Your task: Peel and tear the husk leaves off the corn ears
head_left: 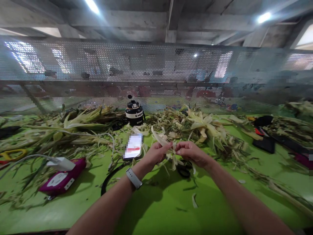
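Note:
Near the middle of the green table, both of my hands pinch one small bundle of pale corn husk strips. My left hand, with a watch on its wrist, is closed on the bundle's left side, and one wide strip sticks up past its thumb. From the right, my right hand grips the same husk with its fingertips. Loose ends hang down between the hands. Black-handled scissors appear to lie just below, partly hidden by the husk. A short husk scrap rests nearer to me.
Corn husks are heaped at the left and right. A lit phone lies left of my hands, before a black bottle. A purple power block with a white charger and yellow-handled scissors sit left. A perforated screen stands behind.

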`<state>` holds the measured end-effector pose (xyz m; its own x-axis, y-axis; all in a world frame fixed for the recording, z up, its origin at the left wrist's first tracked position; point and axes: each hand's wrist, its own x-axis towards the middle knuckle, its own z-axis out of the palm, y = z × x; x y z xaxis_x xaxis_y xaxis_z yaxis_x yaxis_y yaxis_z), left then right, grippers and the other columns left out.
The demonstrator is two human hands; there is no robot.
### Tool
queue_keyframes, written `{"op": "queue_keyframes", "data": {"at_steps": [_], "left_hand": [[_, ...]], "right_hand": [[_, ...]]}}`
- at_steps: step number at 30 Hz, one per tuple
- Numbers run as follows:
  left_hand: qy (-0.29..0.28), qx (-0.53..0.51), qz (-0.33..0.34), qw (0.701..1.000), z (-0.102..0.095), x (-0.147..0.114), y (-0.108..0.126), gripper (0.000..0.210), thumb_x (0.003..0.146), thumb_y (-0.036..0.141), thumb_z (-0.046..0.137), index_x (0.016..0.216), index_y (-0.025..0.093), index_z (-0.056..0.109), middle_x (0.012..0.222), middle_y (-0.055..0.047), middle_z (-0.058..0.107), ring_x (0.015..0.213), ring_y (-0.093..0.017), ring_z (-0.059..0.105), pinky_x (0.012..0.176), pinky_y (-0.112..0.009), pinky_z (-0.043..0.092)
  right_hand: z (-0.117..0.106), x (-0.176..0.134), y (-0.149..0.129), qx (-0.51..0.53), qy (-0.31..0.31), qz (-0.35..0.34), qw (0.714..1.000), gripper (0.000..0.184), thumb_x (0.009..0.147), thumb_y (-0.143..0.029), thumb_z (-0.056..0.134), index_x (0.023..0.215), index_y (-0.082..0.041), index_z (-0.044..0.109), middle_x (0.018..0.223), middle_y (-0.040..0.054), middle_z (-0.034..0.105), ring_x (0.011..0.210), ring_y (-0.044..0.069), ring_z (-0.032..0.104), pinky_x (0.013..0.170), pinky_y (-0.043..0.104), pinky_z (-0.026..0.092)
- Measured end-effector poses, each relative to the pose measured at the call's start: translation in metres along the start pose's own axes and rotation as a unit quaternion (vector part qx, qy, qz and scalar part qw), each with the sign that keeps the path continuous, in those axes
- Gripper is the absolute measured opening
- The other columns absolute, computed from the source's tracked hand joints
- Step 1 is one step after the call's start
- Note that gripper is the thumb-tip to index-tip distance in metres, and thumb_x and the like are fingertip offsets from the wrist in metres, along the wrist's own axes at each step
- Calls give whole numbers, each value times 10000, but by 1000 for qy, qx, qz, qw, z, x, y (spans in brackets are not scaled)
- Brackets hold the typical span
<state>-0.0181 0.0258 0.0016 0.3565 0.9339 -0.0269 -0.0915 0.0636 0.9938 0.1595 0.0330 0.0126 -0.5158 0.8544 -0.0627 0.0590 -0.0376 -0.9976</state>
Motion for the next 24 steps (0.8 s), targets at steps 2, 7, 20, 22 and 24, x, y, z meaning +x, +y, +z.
{"op": "queue_keyframes", "data": {"at_steps": [2,7,20,22,24], "left_hand": [[-8,-2,-14,1000,-1,0,3,353,699,489,665,726,154,558,408,113,304,332,-23,183,349,-199,94],[-23,26,-38,999,-2,-2,5,350,692,436,676,577,166,484,377,112,255,334,-24,181,367,-218,88],[-84,0,4,996,-9,0,1,368,680,471,706,786,149,563,452,111,304,381,-25,203,398,-213,94],[-81,11,6,997,-7,-1,1,404,654,490,720,784,134,579,470,102,322,403,-23,210,410,-213,98],[-66,13,-1,998,-6,-3,1,420,632,487,736,788,122,598,496,89,355,425,-24,224,418,-212,111]], "right_hand": [[1,0,-2,-17,10,8,1000,166,632,-259,639,737,-132,617,472,-83,419,384,23,232,387,194,123],[1,0,-6,-67,42,0,997,147,632,-267,630,691,-135,604,483,-79,435,422,38,253,427,213,143],[-6,0,-7,-84,79,-28,993,159,665,-320,618,676,-169,569,496,-74,420,447,67,304,455,218,222],[-6,2,-5,-80,91,-32,992,243,722,-397,577,637,-170,565,503,-52,450,470,82,361,476,224,278],[-3,4,-4,-86,91,-48,991,335,754,-468,567,623,-161,593,586,-12,544,564,108,459,547,237,348]]}}
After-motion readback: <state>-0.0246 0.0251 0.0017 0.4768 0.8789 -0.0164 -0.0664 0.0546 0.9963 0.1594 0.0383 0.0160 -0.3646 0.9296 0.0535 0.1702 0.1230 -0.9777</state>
